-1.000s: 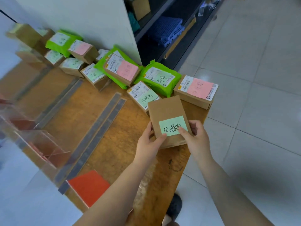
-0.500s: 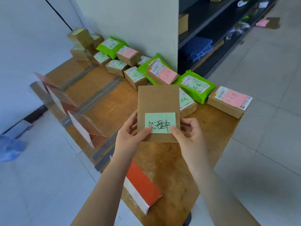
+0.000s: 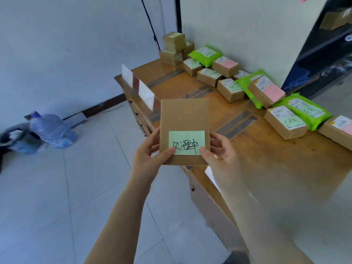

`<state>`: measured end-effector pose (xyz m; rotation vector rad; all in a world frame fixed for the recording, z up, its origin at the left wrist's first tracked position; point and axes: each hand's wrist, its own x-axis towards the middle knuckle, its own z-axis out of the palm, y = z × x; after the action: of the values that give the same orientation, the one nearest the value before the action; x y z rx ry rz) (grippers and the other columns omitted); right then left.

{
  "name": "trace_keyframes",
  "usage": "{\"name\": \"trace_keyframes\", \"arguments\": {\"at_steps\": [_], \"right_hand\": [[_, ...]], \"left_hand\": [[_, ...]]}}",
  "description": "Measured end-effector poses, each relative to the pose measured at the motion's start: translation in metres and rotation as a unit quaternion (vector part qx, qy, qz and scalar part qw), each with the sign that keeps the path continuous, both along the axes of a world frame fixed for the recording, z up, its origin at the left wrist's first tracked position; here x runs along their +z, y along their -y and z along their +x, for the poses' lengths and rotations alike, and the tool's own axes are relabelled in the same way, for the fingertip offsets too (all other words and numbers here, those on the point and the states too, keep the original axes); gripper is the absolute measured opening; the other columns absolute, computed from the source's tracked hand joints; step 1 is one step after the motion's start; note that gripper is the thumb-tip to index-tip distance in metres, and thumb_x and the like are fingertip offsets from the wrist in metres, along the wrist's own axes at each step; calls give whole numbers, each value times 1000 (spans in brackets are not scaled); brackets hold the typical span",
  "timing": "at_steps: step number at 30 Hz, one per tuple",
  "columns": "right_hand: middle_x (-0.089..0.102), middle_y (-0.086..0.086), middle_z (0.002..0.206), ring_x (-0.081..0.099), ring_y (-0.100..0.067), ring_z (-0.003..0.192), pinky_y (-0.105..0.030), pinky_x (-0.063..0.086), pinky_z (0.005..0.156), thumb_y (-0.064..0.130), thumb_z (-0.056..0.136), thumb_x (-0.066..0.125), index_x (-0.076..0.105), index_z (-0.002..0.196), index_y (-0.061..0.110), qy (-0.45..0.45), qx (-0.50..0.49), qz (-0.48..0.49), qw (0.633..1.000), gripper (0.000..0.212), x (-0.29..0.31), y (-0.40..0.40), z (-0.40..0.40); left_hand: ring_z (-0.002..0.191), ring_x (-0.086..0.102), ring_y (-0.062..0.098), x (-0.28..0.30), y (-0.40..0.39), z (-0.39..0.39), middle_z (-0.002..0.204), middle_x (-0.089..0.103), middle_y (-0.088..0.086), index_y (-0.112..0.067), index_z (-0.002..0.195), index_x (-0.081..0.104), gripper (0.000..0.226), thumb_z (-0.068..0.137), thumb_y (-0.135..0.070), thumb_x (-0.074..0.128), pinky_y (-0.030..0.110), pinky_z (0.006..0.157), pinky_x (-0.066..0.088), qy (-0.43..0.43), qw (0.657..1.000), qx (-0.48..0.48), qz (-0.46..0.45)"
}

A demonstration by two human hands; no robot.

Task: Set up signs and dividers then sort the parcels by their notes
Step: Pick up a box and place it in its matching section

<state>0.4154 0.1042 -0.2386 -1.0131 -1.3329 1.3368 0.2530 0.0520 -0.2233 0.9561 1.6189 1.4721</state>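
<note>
I hold a flat brown parcel [image 3: 184,119] upright in the air above the table's front edge, with a handwritten green note [image 3: 186,142] stuck on its face. My left hand [image 3: 147,151] grips its lower left edge, thumb on the note's corner. My right hand [image 3: 222,151] grips the lower right edge the same way. Clear sign stands [image 3: 137,83] with white cards line the table's left edge. Clear divider strips [image 3: 235,122] lie flat on the wooden table [image 3: 276,159].
Several brown boxes [image 3: 230,89] and green mailer bags [image 3: 304,109] with green or pink notes lie along the wall at the table's back. Stacked boxes [image 3: 174,47] fill the far corner. A water bottle [image 3: 51,130] lies on the tiled floor at left. Dark shelving [image 3: 327,50] stands at right.
My view has swung left, and the parcel has risen and come closer, still in both hands. The orange-red sign near my left arm is out of sight.
</note>
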Motion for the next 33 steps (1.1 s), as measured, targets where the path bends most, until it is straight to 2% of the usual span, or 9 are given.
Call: {"name": "trace_keyframes", "arguments": {"at_steps": [3, 5, 8, 12, 15, 17, 22, 28, 33], "right_hand": [[65, 11, 106, 63, 0, 93, -13, 53, 69, 20, 82, 69, 56, 109, 35, 0, 30, -3, 1000, 33, -4, 29, -49], [65, 9, 107, 62, 3, 93, -15, 54, 70, 22, 82, 70, 56, 102, 42, 5, 51, -4, 999, 32, -6, 45, -78], [67, 10, 107, 63, -4, 97, -19, 55, 71, 26, 80, 71, 57, 98, 45, 22, 86, -4, 996, 29, -7, 68, -117], [66, 14, 104, 62, -6, 97, -11, 52, 65, 25, 81, 70, 58, 106, 37, 32, 124, 14, 992, 30, -1, 91, -158], [66, 15, 100, 61, 5, 92, -2, 45, 60, 21, 82, 70, 61, 113, 25, 39, 127, 37, 990, 33, 3, 98, -181], [65, 19, 96, 61, 9, 88, 0, 42, 57, 19, 82, 69, 61, 113, 23, 45, 134, 43, 989, 33, 5, 98, -194], [66, 15, 99, 60, 5, 91, -4, 45, 59, 19, 84, 67, 59, 112, 27, 41, 156, 27, 987, 31, 2, 82, -225], [66, 17, 97, 62, 7, 89, -8, 48, 61, 20, 84, 67, 57, 97, 40, 21, 146, -7, 989, 25, -8, 38, -260], [71, 20, 87, 64, 8, 84, -7, 48, 60, 15, 83, 68, 60, 96, 38, -5, 105, -11, 994, 27, -19, -18, -289]], "left_hand": [[109, 61, 13, -4, 42, -47, 117, 66, -13, -42, 116, 57, 55, 70, -21, 79, 30, 82, 53, 8, 999, 37, 6], [110, 61, 15, -7, 67, -75, 119, 65, -12, -40, 118, 57, 54, 73, -17, 77, 29, 80, 52, 10, 998, 54, 9], [110, 61, 16, -8, 100, -110, 120, 65, -11, -31, 126, 56, 57, 75, -15, 75, 26, 78, 51, 3, 997, 78, 15], [111, 60, 18, -7, 133, -149, 121, 64, -8, -29, 128, 54, 58, 76, -12, 73, 29, 80, 51, 5, 993, 120, 20], [111, 60, 19, -7, 146, -170, 122, 64, -8, -31, 127, 54, 56, 77, -12, 72, 32, 83, 51, 5, 990, 136, 24], [111, 61, 18, -8, 149, -181, 122, 64, -9, -31, 127, 54, 55, 78, -13, 71, 32, 85, 51, 10, 989, 145, 29], [111, 60, 16, -12, 135, -208, 124, 62, -9, -28, 131, 52, 56, 80, -13, 69, 29, 83, 51, 12, 988, 150, 30], [113, 59, 17, -19, 85, -248, 123, 62, -12, -28, 131, 51, 57, 80, -13, 70, 35, 90, 51, 6, 992, 123, 10], [111, 59, 15, -15, 15, -284, 122, 63, -13, -32, 129, 53, 64, 68, -29, 71, 35, 91, 50, -17, 997, 71, -7]]}}
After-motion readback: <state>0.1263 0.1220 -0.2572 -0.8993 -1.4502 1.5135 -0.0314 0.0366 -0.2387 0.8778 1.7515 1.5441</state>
